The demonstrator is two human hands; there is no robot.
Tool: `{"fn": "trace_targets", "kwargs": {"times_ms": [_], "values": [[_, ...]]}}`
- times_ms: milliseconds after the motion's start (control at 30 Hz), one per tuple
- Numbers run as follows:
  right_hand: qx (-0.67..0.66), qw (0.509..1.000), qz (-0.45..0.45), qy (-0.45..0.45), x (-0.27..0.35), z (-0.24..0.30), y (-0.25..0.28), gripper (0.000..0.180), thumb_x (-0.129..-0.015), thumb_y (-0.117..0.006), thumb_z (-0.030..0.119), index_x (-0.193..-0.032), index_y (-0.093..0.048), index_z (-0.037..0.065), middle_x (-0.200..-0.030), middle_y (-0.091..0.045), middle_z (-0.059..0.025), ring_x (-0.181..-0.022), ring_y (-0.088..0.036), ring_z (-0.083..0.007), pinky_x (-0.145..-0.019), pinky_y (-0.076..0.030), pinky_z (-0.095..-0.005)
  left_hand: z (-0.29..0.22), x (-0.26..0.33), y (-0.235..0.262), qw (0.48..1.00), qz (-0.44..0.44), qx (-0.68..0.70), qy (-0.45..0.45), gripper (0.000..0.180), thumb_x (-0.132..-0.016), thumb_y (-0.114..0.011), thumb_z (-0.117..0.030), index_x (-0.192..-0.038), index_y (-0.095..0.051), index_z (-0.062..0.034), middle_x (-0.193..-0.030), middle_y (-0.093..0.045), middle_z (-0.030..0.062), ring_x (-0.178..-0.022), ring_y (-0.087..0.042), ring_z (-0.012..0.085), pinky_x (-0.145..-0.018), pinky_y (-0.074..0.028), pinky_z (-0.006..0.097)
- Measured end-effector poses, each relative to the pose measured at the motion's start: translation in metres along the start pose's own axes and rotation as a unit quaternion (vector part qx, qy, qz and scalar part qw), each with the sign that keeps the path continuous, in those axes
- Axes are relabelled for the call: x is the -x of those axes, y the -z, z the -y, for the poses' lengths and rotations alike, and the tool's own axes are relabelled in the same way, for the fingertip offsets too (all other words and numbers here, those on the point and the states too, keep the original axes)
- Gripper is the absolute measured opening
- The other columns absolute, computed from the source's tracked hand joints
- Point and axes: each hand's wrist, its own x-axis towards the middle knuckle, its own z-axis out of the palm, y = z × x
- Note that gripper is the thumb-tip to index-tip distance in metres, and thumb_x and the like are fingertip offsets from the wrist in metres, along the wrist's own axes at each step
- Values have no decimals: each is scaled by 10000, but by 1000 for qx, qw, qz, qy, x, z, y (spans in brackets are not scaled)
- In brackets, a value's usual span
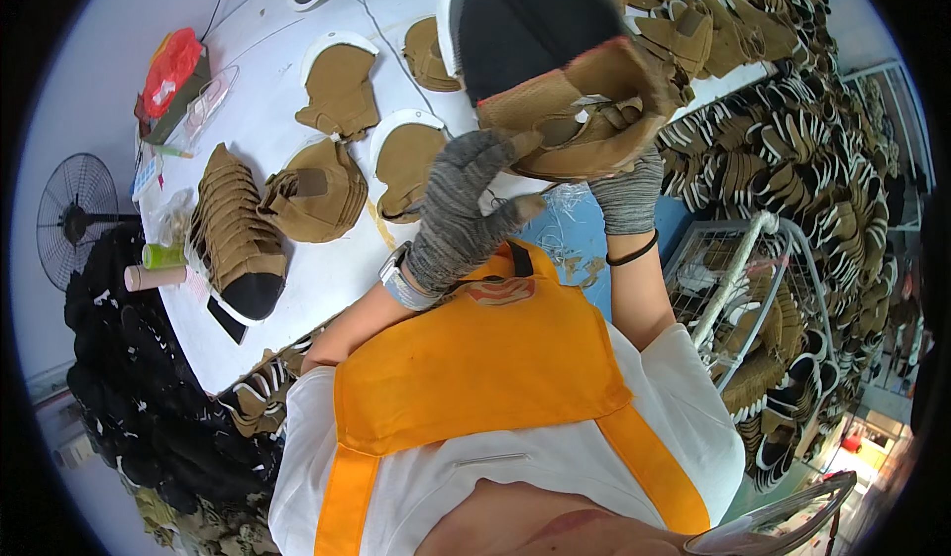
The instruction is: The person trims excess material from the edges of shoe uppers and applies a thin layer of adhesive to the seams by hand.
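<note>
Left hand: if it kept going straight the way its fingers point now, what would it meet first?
Probably the tan shoe upper, which the left hand already touches at its fingertips; the right hand supports it from below. Depth is unclear.
</note>
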Motion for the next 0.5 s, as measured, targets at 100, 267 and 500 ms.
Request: {"fn": "trace_targets", "kwargs": {"times_ms": [100,267,500], "values": [[-30,979,196,-41,3,-19,-36,281,-955,-522,281,-1136,-545,67,-997,-586,-30,-501,-402,-73,-480,-370,-218,9,5,14,981,32,135,138,488,-828,-685,-297,-1205,-555,-17,-1043,-591,128,-917,-570,272,-822,-475,380],[655,673,158,305,32,-38,-94,414,-824,-706,204,-1179,-554,54,-984,-572,-49,-840,-560,-191,-727,-491,-301,54,9,8,718,-34,604,346,519,-893,-602,-303,-1282,-453,6,-1227,-543,183,-1120,-546,289,-959,-454,383],[681,653,86,319,39,-34,-125,358,-749,-761,123,-1066,-615,44,-871,-516,-17,-633,-460,-137,-601,-430,-255,47,-9,31,569,-110,764,285,543,-937,-475,-404,-1341,-396,-51,-1308,-486,163,-1204,-468,326,-1051,-355,482]]}}
